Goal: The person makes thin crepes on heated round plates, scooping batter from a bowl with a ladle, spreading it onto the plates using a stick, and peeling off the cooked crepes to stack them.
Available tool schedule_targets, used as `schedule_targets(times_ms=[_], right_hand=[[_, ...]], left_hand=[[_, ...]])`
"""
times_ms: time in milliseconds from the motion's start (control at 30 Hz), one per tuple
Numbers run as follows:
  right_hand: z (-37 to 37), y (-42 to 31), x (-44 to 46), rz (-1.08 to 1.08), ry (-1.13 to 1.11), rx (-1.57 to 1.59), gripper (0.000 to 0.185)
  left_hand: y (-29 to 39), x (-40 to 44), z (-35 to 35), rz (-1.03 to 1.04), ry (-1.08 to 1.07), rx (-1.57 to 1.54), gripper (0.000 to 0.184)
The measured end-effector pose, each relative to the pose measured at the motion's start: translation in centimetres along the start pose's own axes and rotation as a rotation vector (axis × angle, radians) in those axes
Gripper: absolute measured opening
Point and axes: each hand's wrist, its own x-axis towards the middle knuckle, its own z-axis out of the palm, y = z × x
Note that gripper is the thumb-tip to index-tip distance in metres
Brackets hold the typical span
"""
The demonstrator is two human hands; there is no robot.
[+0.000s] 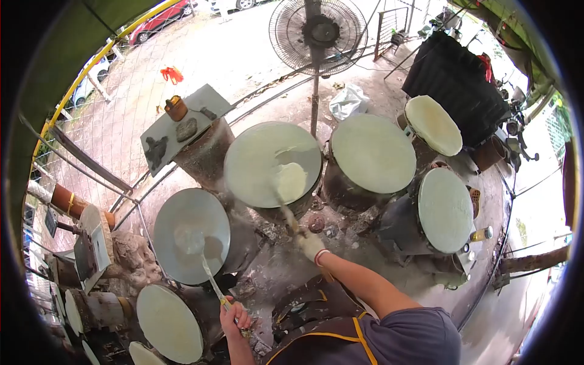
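Note:
My bare left hand (234, 317) is closed round the handle of a long, narrow spatula (214, 281) coated in something pale. Its tip reaches over the mostly bare grey round griddle (167, 243). On my right hand (311, 244) is a whitish glove, its fingers wrapped round a long-handled tool (287, 214). That tool points over the large round griddle (246, 161), which is partly covered with pale batter. A rounder, thicker pale patch (292, 180) lies near the tool's far end; motion blur hides that end's shape.
Pale round sheets cover the griddle ahead right (372, 152), the griddle on the right (446, 210) and the one at lower left (169, 322). A tilted round tray (434, 125) stands farther back. A standing fan (319, 33) and a small table (201, 109) are ahead.

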Motion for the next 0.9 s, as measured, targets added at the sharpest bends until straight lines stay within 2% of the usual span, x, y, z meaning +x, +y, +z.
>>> schedule_targets(times_ms=[33,133,167,267,300,400,467,533,600,667,767,833,900], right_hand=[[-4.1,-2.3,-0.3,0.045,-0.028,0.073,0.039],[-10.5,-4.3,3.7,-0.137,-0.028,-0.024,0.033],[-11.1,-3.4,5.8,-0.543,0.012,-0.562,0.029],[-14.4,-2.9,2.7,-0.610,-0.070,-0.397,0.028],[-14.8,-1.1,3.9,-0.385,-0.367,-0.221,0.035],[-16.6,-1.3,7.1,-0.202,-0.138,-0.159,0.037],[-17.5,-3.7,9.5,-0.179,-0.117,-0.144,0.039],[-17.0,-3.2,10.1,-0.280,-0.193,-0.152,0.039],[-16.7,0.2,8.7,-0.716,-0.333,-0.468,0.040],[-17.7,3.5,5.6,-0.675,-0.430,-0.327,0.041],[-17.7,5.7,7.0,-0.482,-0.192,-0.553,0.029],[-19.1,1.1,11.5,-0.255,-0.071,-0.300,0.035],[-20.5,-5.4,14.4,-0.210,-0.019,-0.287,0.039]], left_hand=[[-0.9,0.2,0.9,0.002,-0.019,-0.012,0.022],[-3.5,0.3,3.9,-0.013,-0.041,-0.054,0.021],[-4.3,0.4,5.4,-0.028,-0.033,-0.082,0.022],[-6.9,0.3,9.1,-0.057,-0.037,-0.122,0.022],[-7.7,0.5,10.3,-0.061,-0.046,-0.132,0.023],[-10.0,0.8,12.8,-0.095,-0.059,-0.139,0.024],[-11.1,0.9,14.1,-0.096,-0.068,-0.132,0.026],[-11.7,1.5,14.7,-0.093,-0.071,-0.123,0.026],[-12.0,1.8,15.1,-0.080,-0.051,-0.093,0.025],[-12.1,2.0,15.2,-0.076,-0.045,-0.091,0.024],[-11.6,2.3,15.2,-0.088,-0.043,-0.097,0.024],[-11.4,2.5,15.0,-0.102,-0.022,-0.073,0.024],[-11.1,3.2,14.4,-0.135,-0.048,-0.110,0.025]])
